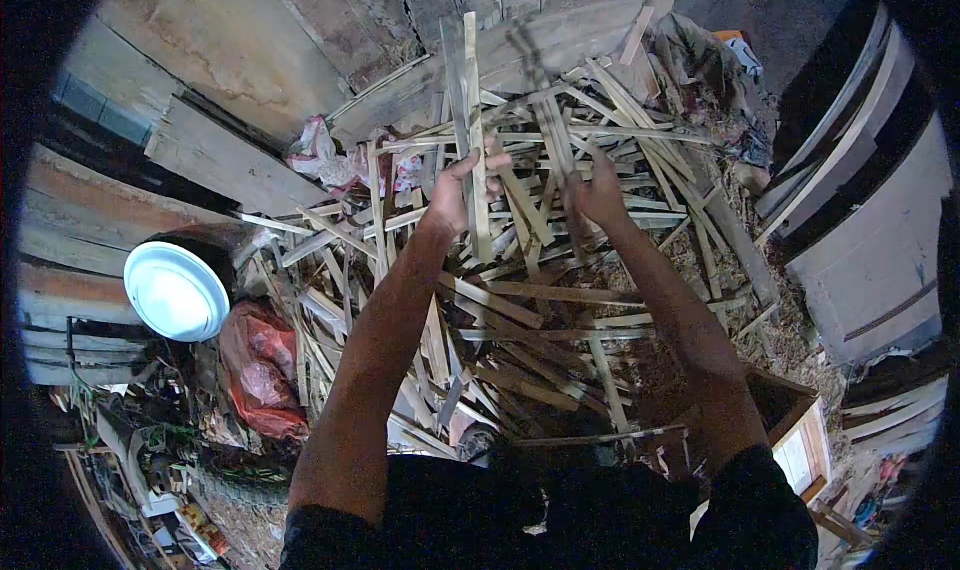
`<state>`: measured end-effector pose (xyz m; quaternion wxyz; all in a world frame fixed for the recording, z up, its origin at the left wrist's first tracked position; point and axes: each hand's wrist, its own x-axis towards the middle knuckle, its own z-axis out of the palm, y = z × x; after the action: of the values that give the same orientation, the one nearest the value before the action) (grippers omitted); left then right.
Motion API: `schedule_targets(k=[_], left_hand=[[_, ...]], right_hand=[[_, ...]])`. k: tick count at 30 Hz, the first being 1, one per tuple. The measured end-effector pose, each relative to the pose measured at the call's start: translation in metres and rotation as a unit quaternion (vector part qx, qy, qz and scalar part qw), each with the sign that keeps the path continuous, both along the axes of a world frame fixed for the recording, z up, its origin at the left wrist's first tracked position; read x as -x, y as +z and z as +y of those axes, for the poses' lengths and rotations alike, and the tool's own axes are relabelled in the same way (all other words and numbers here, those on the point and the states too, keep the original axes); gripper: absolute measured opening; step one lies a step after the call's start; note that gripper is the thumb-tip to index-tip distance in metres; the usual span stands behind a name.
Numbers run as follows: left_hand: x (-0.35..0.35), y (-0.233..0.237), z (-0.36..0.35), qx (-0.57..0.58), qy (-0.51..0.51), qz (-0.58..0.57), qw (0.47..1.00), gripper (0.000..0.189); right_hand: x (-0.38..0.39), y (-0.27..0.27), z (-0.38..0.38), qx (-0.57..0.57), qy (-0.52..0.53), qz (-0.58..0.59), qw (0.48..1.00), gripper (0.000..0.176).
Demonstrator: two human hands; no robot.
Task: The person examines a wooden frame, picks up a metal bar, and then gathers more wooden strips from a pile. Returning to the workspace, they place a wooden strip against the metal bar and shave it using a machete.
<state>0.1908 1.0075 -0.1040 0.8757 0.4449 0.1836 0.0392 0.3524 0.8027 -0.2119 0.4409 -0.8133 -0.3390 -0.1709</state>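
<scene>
Left hand [452, 198] is clutching long pale wooden slats [468, 80], right hand [600, 192] gripping a blurred thin strip [535, 75] above heaped wooden offcuts [540, 310].

Rough woodworking shed or scrap-wood yard. Wood strips [540, 300] heaped loose across centre of frame. Weathered planks [210, 160] stacked upper left. Sawdust and shavings [780, 340] over ground at right. Boards [860, 100] leaning along right edge. Mixed clutter [150, 450] lower left, red plastic sack [262, 370] beside it.

just one head cam here, sitting right above the pile of wood strips [540, 270], pointing steeply down, hanging pretty close
</scene>
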Motion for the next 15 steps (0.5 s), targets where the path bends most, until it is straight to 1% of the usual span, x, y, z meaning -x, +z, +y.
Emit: schedule_targets(k=[1,2,5,6,7,8,9,10,11,12,14,15], left_hand=[[0.000,0.000,0.001,0.005,-0.006,0.000,1.000,0.043],[-0.001,0.000,0.000,0.011,-0.015,0.001,1.000,0.044],[-0.007,-0.005,-0.005,-0.046,-0.009,0.022,0.999,0.046],[-0.011,-0.014,-0.008,-0.088,0.042,0.050,0.994,0.043],[-0.015,-0.030,-0.003,-0.167,0.061,0.117,0.977,0.040],[-0.016,-0.044,0.004,-0.245,0.080,0.182,0.949,0.037],[-0.017,-0.058,0.011,-0.321,0.101,0.244,0.910,0.035],[-0.017,-0.070,0.016,-0.290,0.095,0.222,0.926,0.033],[-0.016,-0.080,0.021,-0.258,0.090,0.199,0.941,0.031],[-0.016,-0.090,0.026,-0.226,0.085,0.177,0.954,0.030],[-0.012,-0.106,0.032,-0.161,0.077,0.134,0.975,0.026],[-0.012,-0.100,0.021,-0.158,0.102,0.127,0.974,0.027]], right_hand=[[0.010,0.038,0.000,-0.025,0.070,0.074,0.995,0.046],[0.020,0.061,0.003,-0.050,0.137,0.147,0.978,0.047],[0.024,0.059,0.021,-0.037,0.126,0.176,0.976,0.040],[0.023,0.055,0.022,-0.017,0.107,0.179,0.978,0.038],[0.020,0.049,0.022,0.004,0.088,0.181,0.979,0.037],[0.016,0.043,0.020,0.024,0.071,0.184,0.980,0.036],[-0.006,0.014,0.016,0.081,0.056,0.130,0.987,0.038],[-0.040,-0.031,0.009,0.138,0.043,0.075,0.987,0.040],[-0.063,-0.064,-0.004,0.194,0.030,0.019,0.980,0.042],[-0.066,-0.077,-0.021,0.176,-0.074,-0.124,0.974,0.057],[-0.076,-0.042,-0.053,0.203,-0.134,0.011,0.970,0.071],[-0.080,-0.028,-0.069,0.214,-0.162,0.080,0.960,0.078]])
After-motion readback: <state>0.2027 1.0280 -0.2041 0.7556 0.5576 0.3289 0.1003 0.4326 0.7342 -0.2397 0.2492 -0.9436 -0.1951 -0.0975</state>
